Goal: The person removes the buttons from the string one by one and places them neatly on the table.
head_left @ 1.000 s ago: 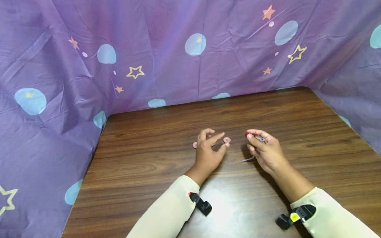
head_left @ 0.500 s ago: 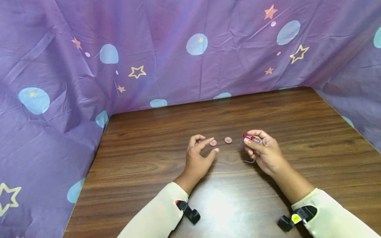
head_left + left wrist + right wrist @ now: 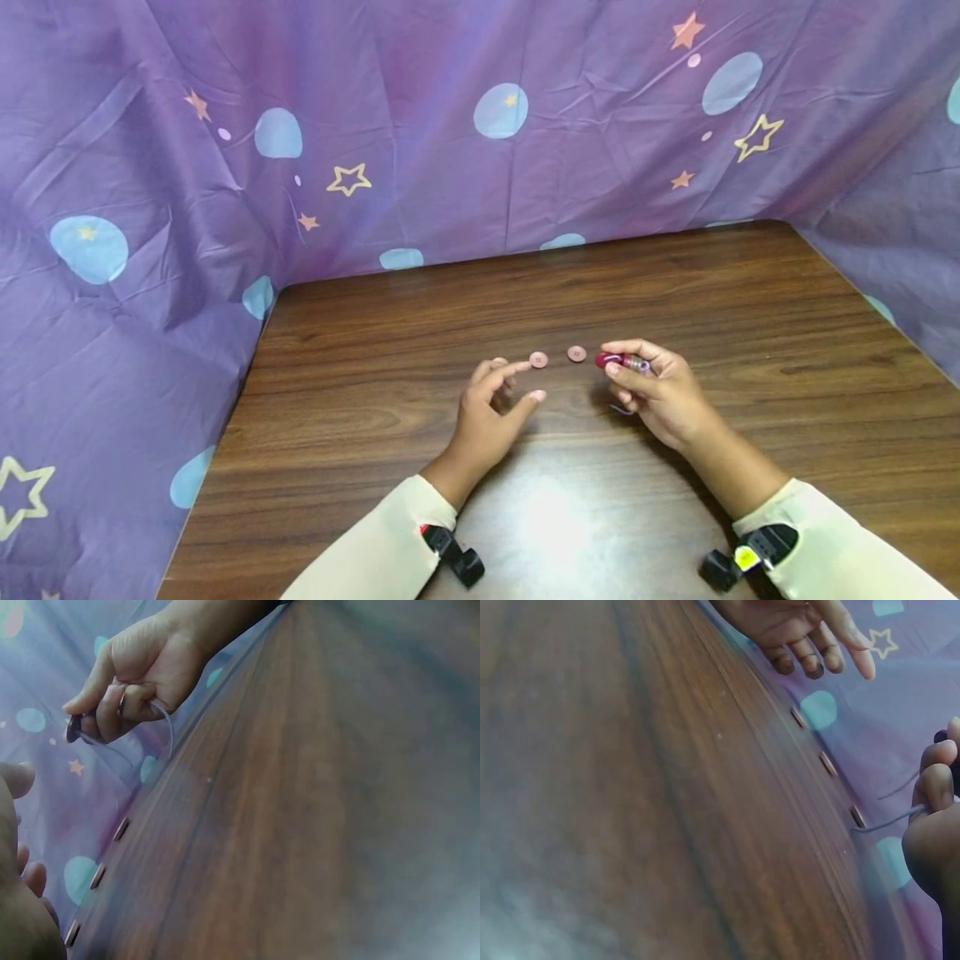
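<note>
Pink buttons (image 3: 538,360), wooden table (image 3: 352,433), right hand (image 3: 663,392) — pinching red piece (image 3: 606,359)

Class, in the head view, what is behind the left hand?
Past the left hand, the wooden table and purple cloth show. The hand apparently covers one button: both wrist views show three, the head view plainly two. Anything else there is hidden.

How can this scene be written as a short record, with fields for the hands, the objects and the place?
Left hand: holds nothing, thumb and forefinger apart
Right hand: pinches a red piece
Cord: pale purple, trailing from the right hand
Buttons: three in the wrist views, two visible in the head view
Surface: brown wood-grain table
Backdrop: purple cloth with stars
</note>
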A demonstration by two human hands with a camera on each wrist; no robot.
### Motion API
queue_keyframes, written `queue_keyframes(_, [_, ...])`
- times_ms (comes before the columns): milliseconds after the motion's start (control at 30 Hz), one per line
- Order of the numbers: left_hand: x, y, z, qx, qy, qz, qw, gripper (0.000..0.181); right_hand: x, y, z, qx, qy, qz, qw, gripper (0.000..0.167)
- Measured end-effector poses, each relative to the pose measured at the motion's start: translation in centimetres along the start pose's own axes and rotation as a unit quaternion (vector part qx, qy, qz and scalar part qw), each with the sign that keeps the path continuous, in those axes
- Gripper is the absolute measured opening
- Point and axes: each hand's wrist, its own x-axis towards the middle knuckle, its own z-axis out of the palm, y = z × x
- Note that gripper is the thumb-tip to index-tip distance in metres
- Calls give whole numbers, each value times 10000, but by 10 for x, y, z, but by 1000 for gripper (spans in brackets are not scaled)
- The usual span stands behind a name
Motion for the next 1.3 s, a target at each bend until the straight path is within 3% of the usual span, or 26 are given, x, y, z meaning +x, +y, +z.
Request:
queue_keyframes(167, [-4,1,-2,-275,-175,-135,9994,38,-2,3,2,-216,-197,42,9996,33])
queue_keyframes(433, [-7,0,-3,-330,-330,115,9988,40,-4,8,10,-444,-343,344,9978,27])
queue_keyframes(667, [-8,0,-1,-789,-649,171,9946,38,-5,11,14,-422,-681,417,9959,29])
queue_keyframes(1000, [-7,-1,-2,-1008,-949,88,9903,44,-8,11,19,-585,-644,671,9939,31])
queue_keyframes(1300, [-7,2,-4,-1020,-1263,-471,9856,52,-8,12,25,-1008,-426,988,9891,29])
